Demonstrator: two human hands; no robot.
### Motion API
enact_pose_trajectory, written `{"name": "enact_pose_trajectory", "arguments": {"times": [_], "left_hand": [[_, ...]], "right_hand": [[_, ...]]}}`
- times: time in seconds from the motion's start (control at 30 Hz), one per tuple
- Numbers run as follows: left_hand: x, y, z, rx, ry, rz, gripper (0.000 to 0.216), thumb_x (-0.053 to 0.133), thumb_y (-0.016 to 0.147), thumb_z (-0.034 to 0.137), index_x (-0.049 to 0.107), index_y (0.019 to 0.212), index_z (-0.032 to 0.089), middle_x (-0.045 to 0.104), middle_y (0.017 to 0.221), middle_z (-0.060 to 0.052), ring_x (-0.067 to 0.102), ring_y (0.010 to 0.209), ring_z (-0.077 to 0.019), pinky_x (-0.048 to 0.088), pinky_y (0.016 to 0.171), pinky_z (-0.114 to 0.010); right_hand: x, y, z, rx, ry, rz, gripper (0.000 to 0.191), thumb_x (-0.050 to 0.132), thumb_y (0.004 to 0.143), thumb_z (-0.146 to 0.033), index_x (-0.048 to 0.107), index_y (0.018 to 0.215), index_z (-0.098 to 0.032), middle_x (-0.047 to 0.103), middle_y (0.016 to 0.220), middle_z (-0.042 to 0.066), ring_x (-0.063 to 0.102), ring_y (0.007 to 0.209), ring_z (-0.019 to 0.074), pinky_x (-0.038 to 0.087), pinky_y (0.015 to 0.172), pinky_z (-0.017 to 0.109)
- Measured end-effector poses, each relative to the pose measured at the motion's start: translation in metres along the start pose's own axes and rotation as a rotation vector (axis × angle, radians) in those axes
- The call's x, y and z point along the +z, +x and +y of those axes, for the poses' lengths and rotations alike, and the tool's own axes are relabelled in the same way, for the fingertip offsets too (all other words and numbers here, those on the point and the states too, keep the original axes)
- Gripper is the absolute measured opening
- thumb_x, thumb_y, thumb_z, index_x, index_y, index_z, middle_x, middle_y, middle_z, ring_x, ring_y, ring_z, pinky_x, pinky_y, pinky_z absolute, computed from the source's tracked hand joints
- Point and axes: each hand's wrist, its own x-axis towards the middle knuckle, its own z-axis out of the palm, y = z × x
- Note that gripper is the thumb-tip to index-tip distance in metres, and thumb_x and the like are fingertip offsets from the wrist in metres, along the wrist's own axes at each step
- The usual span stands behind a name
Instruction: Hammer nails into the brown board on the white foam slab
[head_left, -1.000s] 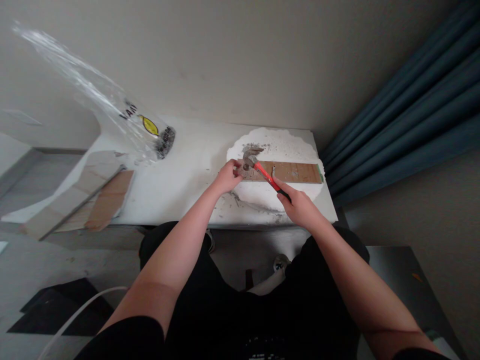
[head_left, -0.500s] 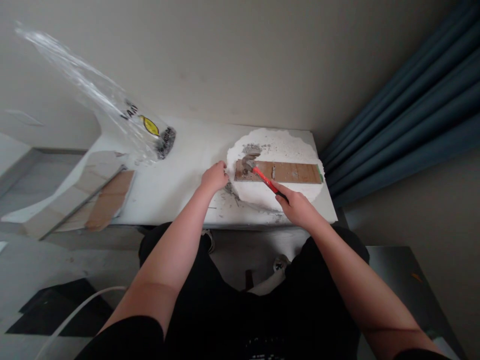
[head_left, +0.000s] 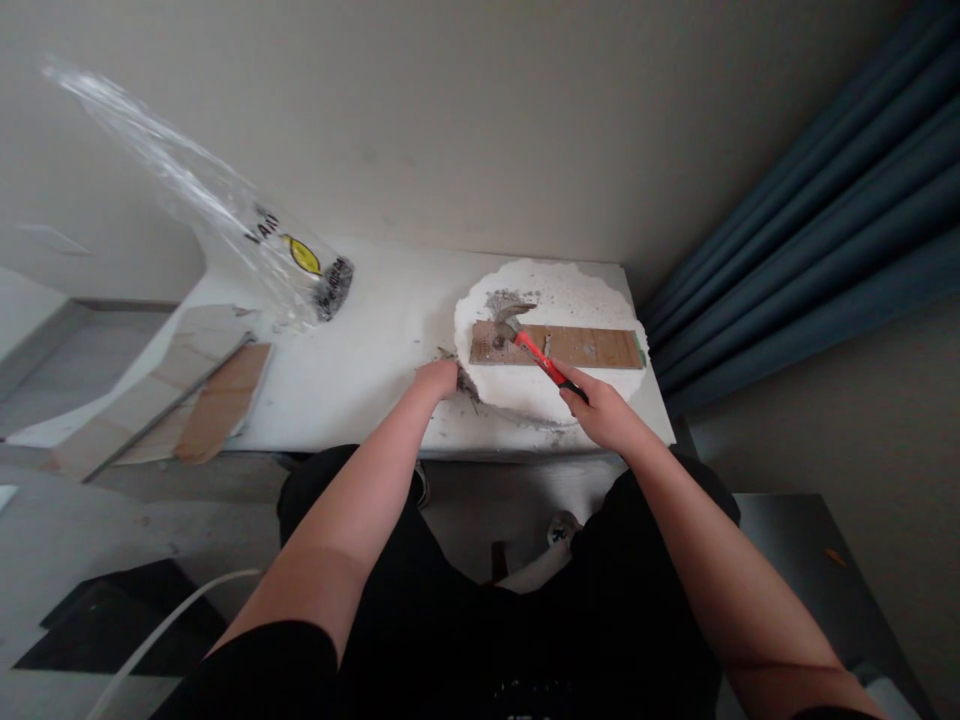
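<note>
My right hand (head_left: pixel 604 410) is wrapped round the red and black handle of a claw hammer (head_left: pixel 536 350). The hammer's metal head is over the left end of a brown wooden board (head_left: pixel 592 348). That board lies on a rough-edged white slab (head_left: pixel 517 385). At the slab's left edge, my left hand (head_left: pixel 437 380) reaches down with curled fingers into a small heap of dark grey, thin bits (head_left: pixel 468 384), some of them nail-like. Its fingertips are mostly hidden, and what they pinch cannot be made out.
A clear plastic bag (head_left: pixel 304 255) with dark contents stands on the white table (head_left: pixel 375 330), against the wall. Pieces of cardboard (head_left: pixel 223 400) overhang the table's left end. Grey crumbs (head_left: pixel 510 299) lie on the slab. A blue curtain (head_left: pixel 810 220) hangs at the right.
My left hand has moved down and slightly right, from beside the slab's edge onto the heap of thin bits. The hammer in my right hand has shifted slightly right.
</note>
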Motion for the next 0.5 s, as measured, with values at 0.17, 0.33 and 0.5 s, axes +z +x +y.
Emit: {"name": "enact_pose_trajectory", "arguments": {"times": [0.17,0.33,0.5], "left_hand": [[0.002,-0.002,-0.002,-0.007,0.068,-0.014,0.035,0.061,0.08,0.011,0.075,0.111,0.011,0.072,0.117,-0.027,0.068,0.114,-0.039,0.054,0.094,-0.045],[0.003,-0.001,-0.002,0.019,0.07,-0.007,0.033,0.061,0.081,0.01,0.075,0.111,0.012,0.072,0.118,-0.026,0.068,0.115,-0.0376,0.053,0.096,-0.043],[0.007,0.002,-0.003,0.024,0.045,0.018,0.032,0.06,0.082,0.013,0.074,0.11,0.009,0.071,0.116,-0.029,0.068,0.113,-0.0395,0.053,0.094,-0.045]], "right_hand": [[-0.005,0.0,0.014,0.047,-0.073,0.02,0.055,0.049,0.099,-0.028,0.05,0.154,-0.027,0.067,0.139,0.009,0.065,0.124,0.0311,0.052,0.104,0.048],[-0.005,-0.003,0.014,0.046,-0.077,-0.003,0.054,0.048,0.1,-0.028,0.05,0.154,-0.027,0.065,0.141,0.009,0.062,0.129,0.0309,0.051,0.105,0.048],[-0.006,-0.004,0.012,0.019,-0.08,-0.008,0.055,0.047,0.1,-0.027,0.049,0.155,-0.025,0.063,0.145,0.008,0.061,0.131,0.0307,0.05,0.107,0.047]]}}
